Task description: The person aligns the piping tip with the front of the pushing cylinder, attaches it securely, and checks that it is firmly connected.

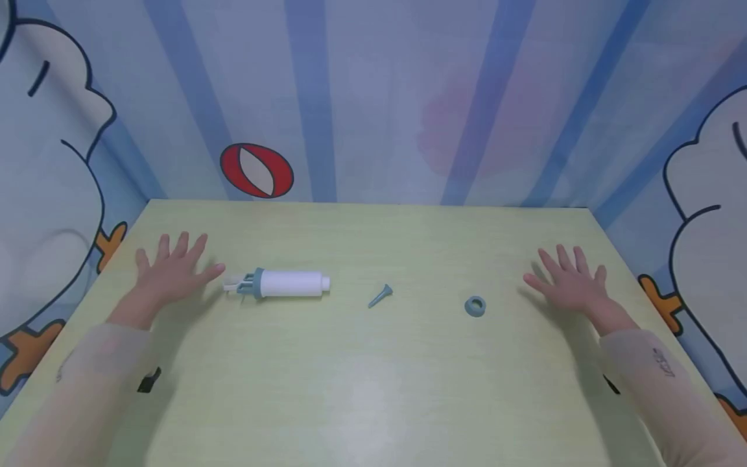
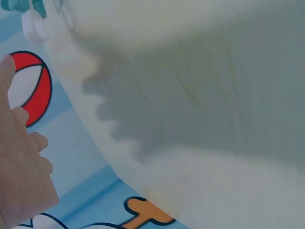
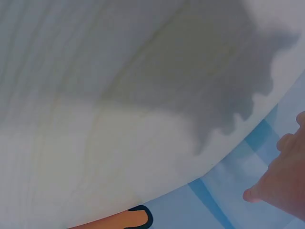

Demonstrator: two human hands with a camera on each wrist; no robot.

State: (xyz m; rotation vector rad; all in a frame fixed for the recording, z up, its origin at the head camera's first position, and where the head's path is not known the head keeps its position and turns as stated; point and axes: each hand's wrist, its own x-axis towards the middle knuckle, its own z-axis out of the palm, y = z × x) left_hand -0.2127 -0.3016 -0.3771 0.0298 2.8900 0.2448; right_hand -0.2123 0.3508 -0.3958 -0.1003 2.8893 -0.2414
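Hands, two of them, lie flat with fingers spread on the pale table [image 1: 373, 389], grasping nothing. Left hand [image 1: 172, 271] rests just left of one white syringe-like tube [image 1: 286, 284] with a grey-blue end. Right hand [image 1: 567, 280] lies near one grey ring [image 1: 475, 305]. One small grey cone-shaped nozzle [image 1: 380, 296] lies between tube and ring.

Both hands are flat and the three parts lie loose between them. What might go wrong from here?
1. The white cylinder lies on its side near the left hand; a nudge from the thumb may roll it.
2. The small grey cone tip and grey ring lie loose on the table; a sweeping sleeve might knock them away.
3. The right hand rests near the table's right edge, so the ring could be pushed off there.
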